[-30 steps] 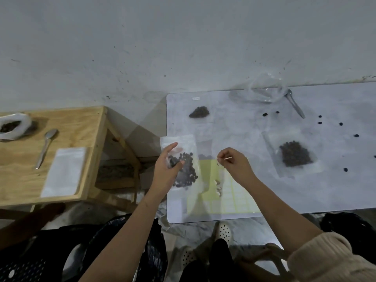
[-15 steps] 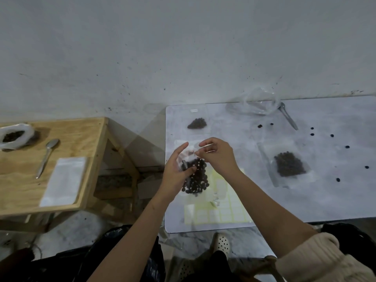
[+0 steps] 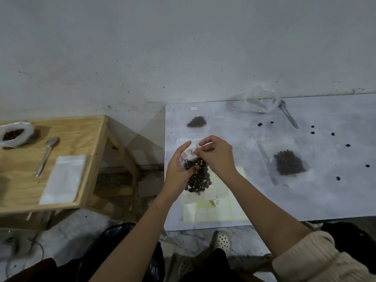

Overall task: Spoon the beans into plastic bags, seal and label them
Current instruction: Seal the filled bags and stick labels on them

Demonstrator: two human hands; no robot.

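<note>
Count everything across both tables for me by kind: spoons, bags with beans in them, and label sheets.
Spoons: 2
Bags holding beans: 4, the last gripped by the left hand and right hand
Label sheets: 1
Total: 7

I'm holding my left forearm [image 3: 138, 226] and right forearm [image 3: 264, 200] out ahead of me, both bare, with a cream sleeve [image 3: 317, 259] bunched up near the right elbow. My left hand [image 3: 178, 169] is gripping the bag [image 3: 198, 180] from its left side, fingers curling round its upper part. My right hand [image 3: 216, 157] is sitting just beside it, knuckles up, fingertips pinching a small white label [image 3: 193, 152] at the bag's top.
</note>
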